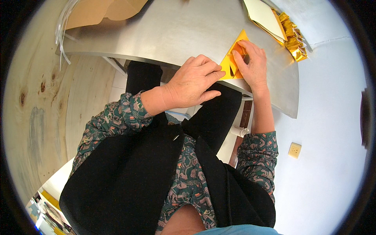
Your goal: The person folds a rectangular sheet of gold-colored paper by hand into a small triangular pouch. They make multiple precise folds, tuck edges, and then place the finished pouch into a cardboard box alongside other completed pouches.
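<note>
A sheet of shiny yellow folding paper (242,36) lies near the front edge of the metal table, folded to a point at its far end. Its near part has raised flaps with a dark gap between them. My right hand (252,64) curls over the paper's right side, thumb and fingers closed around a raised flap. From the left, my left hand (192,80) reaches to the paper's near left corner. Its fingertips touch the edge there, while the thumb stands apart below with nothing in its grasp.
The metal table (176,27) bears brown paper or card (121,9) at the far left, with clear strips (60,35) beside it. At the far right lie a pale paper stack (266,19) and folded gold pieces (295,39) by the white wall. A white bottle (239,131) sits below.
</note>
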### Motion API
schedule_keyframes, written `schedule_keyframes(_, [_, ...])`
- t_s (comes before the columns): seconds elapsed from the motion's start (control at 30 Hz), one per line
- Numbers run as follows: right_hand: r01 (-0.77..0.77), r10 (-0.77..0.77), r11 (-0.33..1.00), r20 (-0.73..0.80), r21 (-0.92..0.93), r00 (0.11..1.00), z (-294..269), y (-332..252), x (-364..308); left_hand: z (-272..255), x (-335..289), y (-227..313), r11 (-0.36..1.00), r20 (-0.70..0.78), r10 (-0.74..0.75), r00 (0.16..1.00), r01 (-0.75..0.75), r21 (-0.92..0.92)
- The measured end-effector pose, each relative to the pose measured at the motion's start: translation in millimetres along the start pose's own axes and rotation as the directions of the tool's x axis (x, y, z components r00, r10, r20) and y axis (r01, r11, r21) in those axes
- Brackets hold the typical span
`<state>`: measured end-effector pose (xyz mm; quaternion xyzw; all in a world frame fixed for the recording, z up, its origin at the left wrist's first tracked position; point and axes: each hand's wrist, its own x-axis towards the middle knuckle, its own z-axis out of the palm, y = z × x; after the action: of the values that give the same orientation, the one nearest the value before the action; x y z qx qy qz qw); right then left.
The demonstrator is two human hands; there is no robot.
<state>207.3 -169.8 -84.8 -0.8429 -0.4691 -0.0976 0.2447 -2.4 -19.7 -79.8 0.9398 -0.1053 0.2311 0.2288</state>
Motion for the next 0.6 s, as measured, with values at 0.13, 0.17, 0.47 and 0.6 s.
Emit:
schedule_keyframes(0.13, [0.001,-0.001,1.0,0.006,0.002,1.0,1.1,0.3,0.5,-0.3,-0.5,-0.7,1.0,0.002,0.003,1.0,-0.003,0.004])
schedule_keyframes(0.17, [0.008,-0.008,1.0,0.004,0.008,1.0,1.3,0.5,0.2,-0.2,-0.4,-0.7,1.0,0.005,0.002,1.0,-0.002,0.005])
schedule_keyframes(0.47, [0.004,-0.004,1.0,0.02,0.007,1.0,1.9,0.1,1.1,1.2,-1.2,-0.9,1.0,0.015,-0.015,1.0,0.015,0.0])
schedule_keyframes(0.6, [-0.005,0.005,1.0,0.027,0.001,1.0,1.9,-0.3,0.9,0.1,-1.6,0.0,1.0,0.027,-0.013,1.0,0.013,0.016])
